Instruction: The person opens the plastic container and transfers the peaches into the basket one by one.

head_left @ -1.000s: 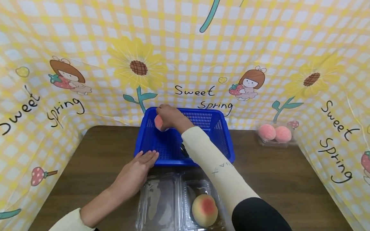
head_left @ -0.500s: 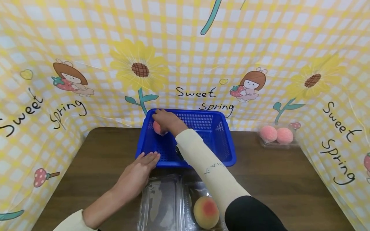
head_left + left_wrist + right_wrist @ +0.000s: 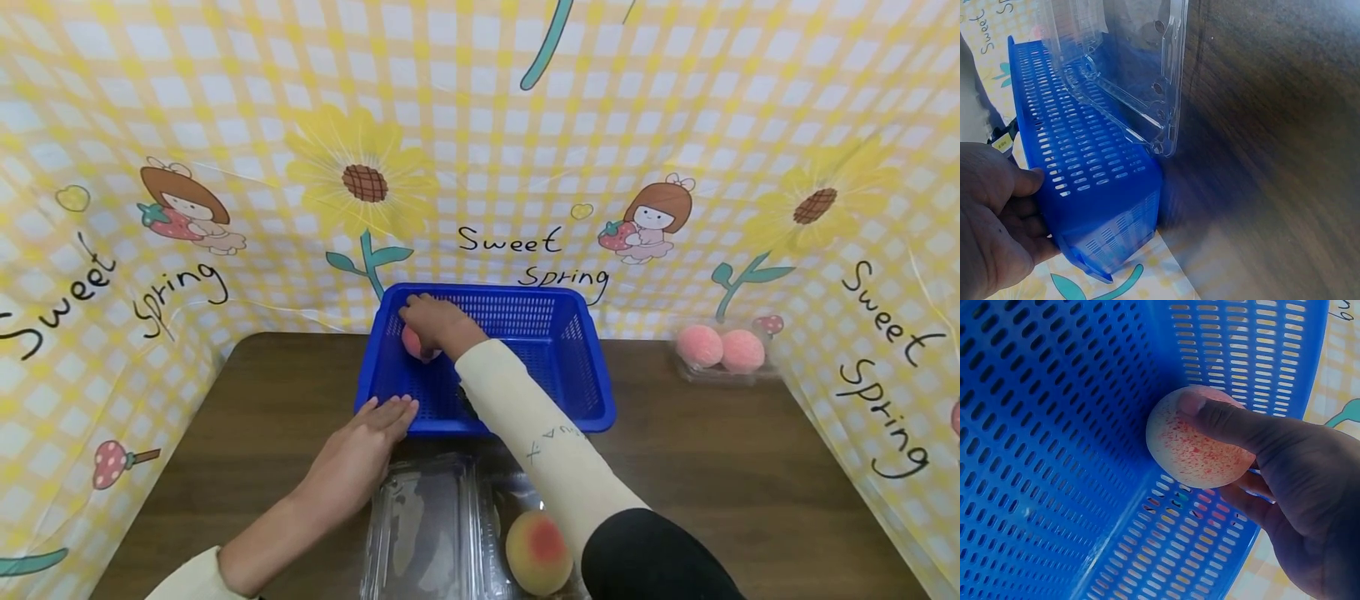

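Observation:
In the right wrist view, my right hand (image 3: 1310,487) holds a pink-and-white peach (image 3: 1179,447) with the thumb across its top. The peach is in the back left corner of a blue perforated basket (image 3: 592,375); whether it touches the floor cannot be told. Seen from the head, my right hand (image 3: 442,323) hides much of that peach (image 3: 412,340). My left hand (image 3: 352,454) grips the basket's front left rim; its thumb (image 3: 1027,182) lies against the outer wall in the left wrist view.
In front of the basket lies an opened clear plastic clamshell box (image 3: 427,517), with a yellow-red peach (image 3: 538,550) in its right half. Another clear box (image 3: 723,375) with two pink peaches (image 3: 699,346) stands back right. A printed cloth (image 3: 480,150) walls the table.
My right hand has moved slightly lower into the basket's back left corner with the pink peach. The left hand stays on the rim. The whole head view has shifted a little.

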